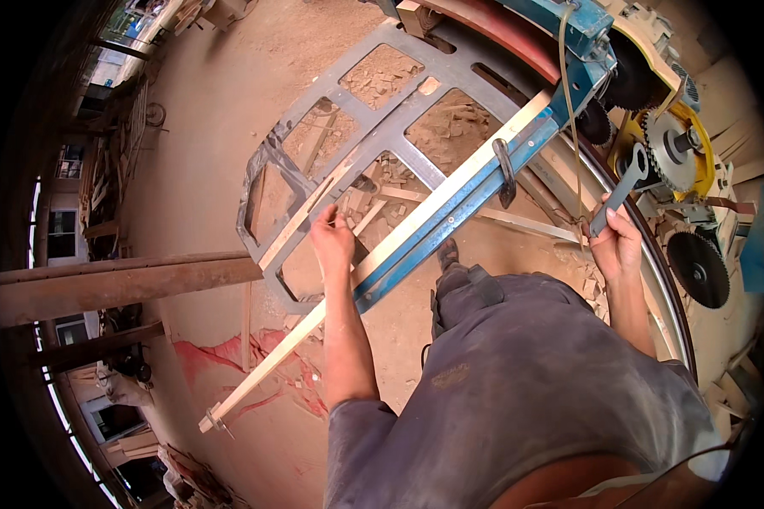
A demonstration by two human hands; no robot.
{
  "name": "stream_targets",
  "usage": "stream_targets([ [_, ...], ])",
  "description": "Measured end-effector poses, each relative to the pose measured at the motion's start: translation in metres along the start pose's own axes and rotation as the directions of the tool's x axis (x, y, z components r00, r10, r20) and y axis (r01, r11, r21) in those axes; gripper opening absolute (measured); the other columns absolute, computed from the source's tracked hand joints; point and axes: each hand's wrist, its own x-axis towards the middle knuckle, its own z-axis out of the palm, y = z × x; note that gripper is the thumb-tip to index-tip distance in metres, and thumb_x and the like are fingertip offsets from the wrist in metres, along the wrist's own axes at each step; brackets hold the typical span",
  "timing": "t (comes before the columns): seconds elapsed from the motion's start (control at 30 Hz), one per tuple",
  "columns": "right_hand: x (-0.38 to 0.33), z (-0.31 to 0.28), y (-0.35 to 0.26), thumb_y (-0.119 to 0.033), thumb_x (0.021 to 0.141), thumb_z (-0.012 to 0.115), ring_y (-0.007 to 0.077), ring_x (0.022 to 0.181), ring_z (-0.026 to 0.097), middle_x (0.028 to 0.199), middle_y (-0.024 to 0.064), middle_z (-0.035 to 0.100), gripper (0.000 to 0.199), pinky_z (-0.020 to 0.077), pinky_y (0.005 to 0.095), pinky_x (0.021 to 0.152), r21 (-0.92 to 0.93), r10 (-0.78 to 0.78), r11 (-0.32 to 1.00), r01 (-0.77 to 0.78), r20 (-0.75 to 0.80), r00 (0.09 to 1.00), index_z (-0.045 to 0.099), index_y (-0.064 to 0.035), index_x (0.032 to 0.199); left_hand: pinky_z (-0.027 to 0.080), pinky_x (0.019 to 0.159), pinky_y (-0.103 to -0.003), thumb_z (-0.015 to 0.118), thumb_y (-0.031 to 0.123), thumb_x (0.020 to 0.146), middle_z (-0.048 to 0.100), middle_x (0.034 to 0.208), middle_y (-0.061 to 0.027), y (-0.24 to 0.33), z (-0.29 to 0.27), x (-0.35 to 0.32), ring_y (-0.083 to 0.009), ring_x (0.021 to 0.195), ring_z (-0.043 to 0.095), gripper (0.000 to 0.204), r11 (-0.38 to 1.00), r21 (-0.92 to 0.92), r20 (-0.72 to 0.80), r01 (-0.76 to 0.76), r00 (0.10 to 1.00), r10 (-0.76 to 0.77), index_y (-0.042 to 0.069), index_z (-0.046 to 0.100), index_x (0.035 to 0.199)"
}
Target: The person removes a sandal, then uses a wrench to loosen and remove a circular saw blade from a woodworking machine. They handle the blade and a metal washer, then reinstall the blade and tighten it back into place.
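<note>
Two bare hands are apart: the left hand (333,240), loosely curled and seemingly empty, is beside the pale wooden strip (437,206) on the blue rail (416,253); the right hand (617,242) grips a grey wrench (623,193), on no fastener (any turning seems left to do). Beyond, a grey slotted frame (458,72) obstructs the far side, circular saw blades (699,270) the right.

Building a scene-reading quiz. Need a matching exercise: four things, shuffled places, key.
Things
1. Wrench
2. Pale wooden strip
3. Red sheeting
4. Silvery saw blade

Places
A. Spread on the ground
B. In the right hand
C. Beside a yellow housing
D. Along the blue beam

Pairs: 1-B, 2-D, 3-A, 4-C
</note>
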Motion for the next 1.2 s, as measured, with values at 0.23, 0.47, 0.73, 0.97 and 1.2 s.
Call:
stream_targets([
  [0.23,-0.011,0.047,0.021,-0.003,0.088,0.063,0.0224,0.079,0.065,0.088,0.0077,0.064,0.023,0.0532,0.0377,0.072,0.096,-0.095,0.988,0.124,-0.257,0.962,0.060,0.0005,0.110,0.052,0.075,-0.052,0.063,0.012,0.082,0.067,0.081,-0.0256,-0.066,0.000,0.135,-0.0441,0.081,0.065,0.015,0.754,0.491,0.424,-0.438,0.875,0.233,0.001,0.072,0.088],
  [0.47,-0.052,0.042,0.038,-0.005,0.090,0.059,0.0223,0.081,0.066,0.086,0.0085,0.068,0.011,0.0514,0.0375,0.078,0.218,-0.160,0.917,0.334,-0.568,0.808,0.062,-0.0023,0.099,0.049,0.066,-0.056,0.056,0.011,0.088,0.067,0.077,-0.0266,-0.034,0.018,0.152,-0.0485,0.075,0.064,0.019,0.569,0.331,0.719,-0.753,0.592,0.364,0.000,0.070,0.090],
  [0.73,-0.099,-0.005,0.068,-0.003,0.085,0.057,0.0255,0.078,0.065,0.088,0.0127,0.067,0.012,0.0532,0.0456,0.070,0.142,-0.259,0.834,0.533,-0.753,0.605,0.059,-0.0040,0.097,0.052,0.055,-0.047,0.064,0.019,0.077,0.067,0.067,-0.0206,0.011,0.008,0.147,-0.0389,0.060,0.065,0.030,0.506,0.367,0.724,-0.780,0.582,0.370,0.000,0.072,0.098],
  [0.97,-0.127,-0.039,0.031,0.009,0.080,0.053,0.0250,0.078,0.069,0.094,0.0151,0.069,0.034,0.0550,0.0369,0.065,-0.161,-0.395,0.887,0.432,-0.749,0.532,0.054,-0.0007,0.113,0.050,0.071,-0.040,0.060,0.002,0.074,0.062,0.078,-0.0182,0.103,0.054,0.122,-0.0276,0.076,0.062,0.018,0.771,0.140,0.540,-0.621,0.700,0.467,-0.008,0.062,0.089],
  [1.2,-0.135,-0.112,-0.028,0.013,0.074,0.048,0.0153,0.077,0.065,0.093,0.0087,0.067,0.052,0.0520,0.0281,0.070,-0.364,-0.481,0.875,0.320,-0.576,0.661,0.054,-0.0015,0.123,0.046,0.069,-0.028,0.059,0.004,0.093,0.064,0.087,-0.0099,0.232,0.148,-0.070,-0.0165,0.076,0.058,0.009,0.742,-0.634,0.688,0.218,0.598,0.411,-0.003,0.062,0.088],
])
